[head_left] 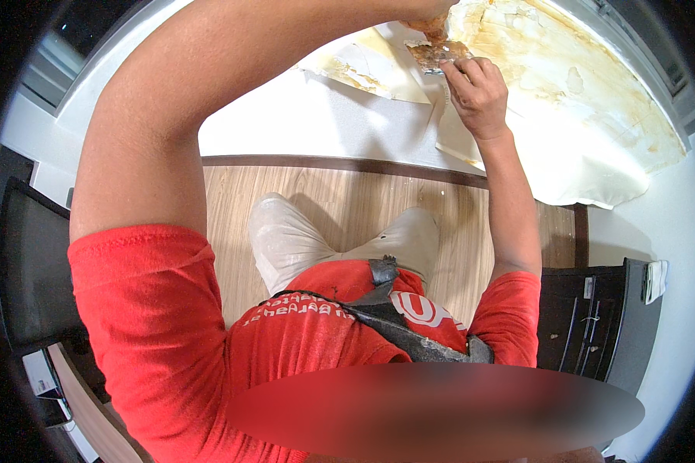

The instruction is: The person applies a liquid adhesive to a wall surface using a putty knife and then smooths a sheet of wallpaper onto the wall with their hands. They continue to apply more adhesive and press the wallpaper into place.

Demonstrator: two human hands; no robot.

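Note:
A large sheet of wallpaper, stained yellow and brown, hangs loose from the wall at the upper right. A second torn wallpaper flap sticks out to its left. My left hand reaches in at the top edge, partly cut off, with its fingers closed. Just below it is a flat, brown-stained piece with whitish bits; whether it is a scraper blade or a scrap of paper I cannot tell. My right hand pinches the near right edge of that piece with thumb and fingers.
The white wall meets a wood-look floor at a dark brown baseboard. To the right stands a dark cabinet with a folded white cloth at its side. A black screen is at the left.

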